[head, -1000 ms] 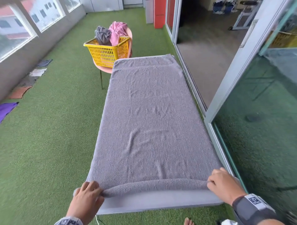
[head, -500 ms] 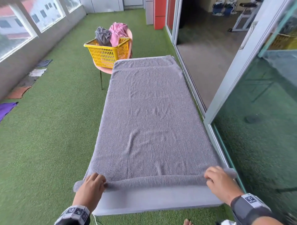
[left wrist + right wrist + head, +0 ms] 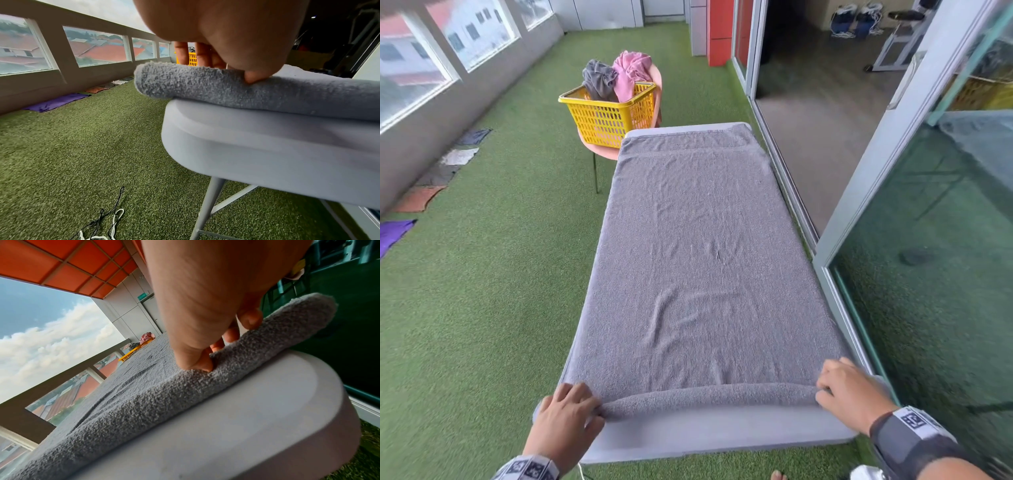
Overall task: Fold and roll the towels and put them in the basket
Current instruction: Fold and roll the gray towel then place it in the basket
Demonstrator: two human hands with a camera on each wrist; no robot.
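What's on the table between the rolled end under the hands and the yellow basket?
Only the flat, unrolled stretch of the grey towel, lightly wrinkled, with nothing on it, running from the roll to the table's far end by the yellow basket. Head view.

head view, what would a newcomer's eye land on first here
A long grey terry towel covers a pale grey folding table, its near end rolled under the left hand and right hand. Beyond the far end, a yellow plastic lattice basket holds crumpled grey and pink cloths.

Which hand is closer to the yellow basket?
Left. The left hand is on the basket's side of the table; the right hand is at the opposite corner.
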